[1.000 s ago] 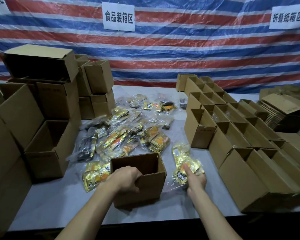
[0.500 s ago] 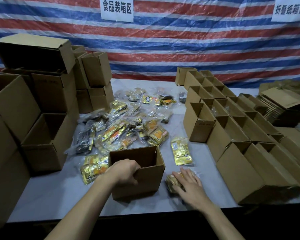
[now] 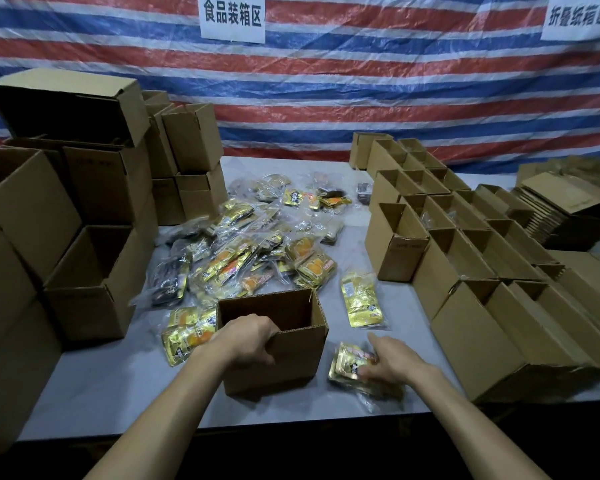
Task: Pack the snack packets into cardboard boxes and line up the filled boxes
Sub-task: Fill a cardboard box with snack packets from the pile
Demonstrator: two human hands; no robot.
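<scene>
Grey table (image 3: 101,386) before a striped tarpaulin (image 3: 326,98). At the near edge, the left hand (image 3: 246,341) grips the near rim of the open cardboard box (image 3: 291,362). Just right of it lies a gold snack packet (image 3: 347,365), long axis roughly front-to-back. The right hand (image 3: 395,362), the nearer one, pinches it. The box opening lies to the packet's left.

A white paper sign (image 3: 232,17) on the red, white and blue striped tarpaulin (image 3: 395,81) reads 食品装箱区. Further right, a second white paper sign (image 3: 579,17) reads 折叠纸箱区. Print on the gold snack packets (image 3: 361,299) and brown cardboard boxes (image 3: 400,251) is too small to read.
</scene>
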